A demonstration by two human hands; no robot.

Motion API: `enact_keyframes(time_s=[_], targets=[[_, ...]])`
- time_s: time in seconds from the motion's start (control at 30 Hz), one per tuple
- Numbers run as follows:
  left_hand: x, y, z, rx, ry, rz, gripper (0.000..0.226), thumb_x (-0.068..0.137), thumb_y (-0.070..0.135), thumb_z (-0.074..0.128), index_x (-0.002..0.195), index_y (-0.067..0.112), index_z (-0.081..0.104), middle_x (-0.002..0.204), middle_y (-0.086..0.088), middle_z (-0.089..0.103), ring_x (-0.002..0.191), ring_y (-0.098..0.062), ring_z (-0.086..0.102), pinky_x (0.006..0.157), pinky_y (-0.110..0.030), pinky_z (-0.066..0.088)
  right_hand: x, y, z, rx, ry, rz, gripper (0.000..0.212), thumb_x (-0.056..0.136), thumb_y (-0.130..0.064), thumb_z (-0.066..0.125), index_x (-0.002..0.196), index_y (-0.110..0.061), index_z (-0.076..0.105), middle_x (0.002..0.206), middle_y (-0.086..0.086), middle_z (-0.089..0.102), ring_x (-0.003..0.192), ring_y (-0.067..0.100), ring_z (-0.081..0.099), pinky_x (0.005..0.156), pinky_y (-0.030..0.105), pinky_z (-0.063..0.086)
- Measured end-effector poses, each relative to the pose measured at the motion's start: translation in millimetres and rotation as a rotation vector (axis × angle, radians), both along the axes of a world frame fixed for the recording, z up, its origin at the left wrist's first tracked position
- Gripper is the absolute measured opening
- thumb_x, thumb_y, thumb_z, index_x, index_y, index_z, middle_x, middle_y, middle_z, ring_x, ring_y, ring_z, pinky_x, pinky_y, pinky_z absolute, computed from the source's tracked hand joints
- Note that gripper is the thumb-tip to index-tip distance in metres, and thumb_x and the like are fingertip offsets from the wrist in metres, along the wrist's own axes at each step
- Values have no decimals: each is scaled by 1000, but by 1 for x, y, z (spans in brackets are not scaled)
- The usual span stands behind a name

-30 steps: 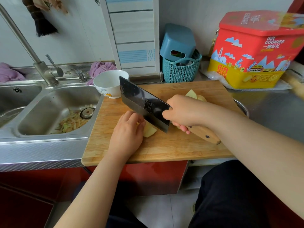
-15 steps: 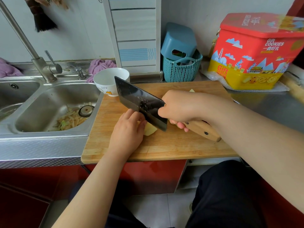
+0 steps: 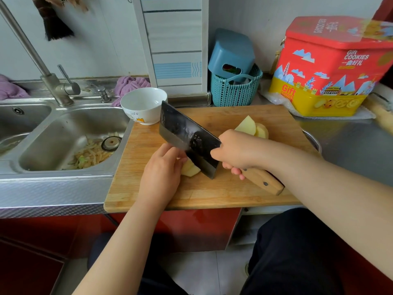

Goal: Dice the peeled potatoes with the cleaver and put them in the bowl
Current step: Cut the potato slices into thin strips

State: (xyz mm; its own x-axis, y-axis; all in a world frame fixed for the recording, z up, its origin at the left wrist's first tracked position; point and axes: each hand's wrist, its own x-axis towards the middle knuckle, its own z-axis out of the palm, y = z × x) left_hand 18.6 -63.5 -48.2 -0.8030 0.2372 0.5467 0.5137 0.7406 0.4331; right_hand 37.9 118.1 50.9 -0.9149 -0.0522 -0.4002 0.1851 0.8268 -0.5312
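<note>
Fingers (image 3: 170,151) of the left hand (image 3: 160,173) curl on the potato (image 3: 191,168); keep them tucked while the right hand (image 3: 238,151), clamped on the cleaver (image 3: 187,138), chops straight down.

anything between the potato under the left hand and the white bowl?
Yes: the cleaver, gripped by the right hand, stands on edge beside the potato piece, its blade reaching toward the bowl at the cutting board's far left corner. Board beyond it is bare.
</note>
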Motion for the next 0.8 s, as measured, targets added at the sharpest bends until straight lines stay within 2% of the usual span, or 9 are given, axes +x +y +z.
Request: enact_keyframes(time_s=[0.1, 0.23, 0.33, 0.43, 0.6, 0.8], targets=[[2, -1, 0, -8, -23, 17, 5, 87, 11, 67, 87, 13, 62, 96, 8, 54, 78, -12, 50, 61, -25, 36, 1, 3, 0, -23, 22, 15, 24, 99, -19, 43, 105, 3, 53, 68, 12, 57, 47, 21, 50, 42, 28, 47], [1, -2, -1, -20, -39, 28, 7, 87, 8, 66, 85, 13, 61, 91, 6, 54, 79, -16, 52, 62, -27, 36, 5, 1, 6, 12, 89, 32, 26, 97, -21, 42, 96, 1, 54, 72, 19, 61, 52, 28, 55, 48, 32, 50], [1, -1, 0, -32, -35, 19, 7, 88, 8, 63, 86, 13, 60, 92, 5, 54, 79, -16, 52, 62, -27, 36, 11, -2, 18, 41, 125, 59, 26, 98, -22, 41, 92, 0, 53, 77, 24, 67, 51, 27, 56, 46, 31, 50], [3, 0, 2, -64, -10, 14, 6, 89, 8, 62, 87, 13, 58, 95, 2, 56, 81, -18, 51, 62, -29, 37, 16, -8, 28, 57, 141, 99, 25, 99, -20, 40, 87, -2, 52, 72, 19, 62, 45, 22, 53, 42, 27, 47], [2, 0, 2, -92, -16, 3, 3, 91, 10, 60, 90, 13, 59, 98, 1, 55, 86, -21, 52, 64, -31, 37, 15, -18, 32, 85, 130, 107, 23, 99, -17, 40, 76, -11, 43, 69, 16, 56, 46, 21, 50, 43, 28, 47], [1, -1, 2, -100, -28, 1, 3, 91, 10, 59, 92, 13, 60, 99, 1, 55, 88, -21, 52, 68, -29, 35, 12, -22, 35, 105, 74, 114, 25, 99, -17, 38, 77, -8, 44, 69, 18, 57, 52, 27, 54, 47, 32, 50]])
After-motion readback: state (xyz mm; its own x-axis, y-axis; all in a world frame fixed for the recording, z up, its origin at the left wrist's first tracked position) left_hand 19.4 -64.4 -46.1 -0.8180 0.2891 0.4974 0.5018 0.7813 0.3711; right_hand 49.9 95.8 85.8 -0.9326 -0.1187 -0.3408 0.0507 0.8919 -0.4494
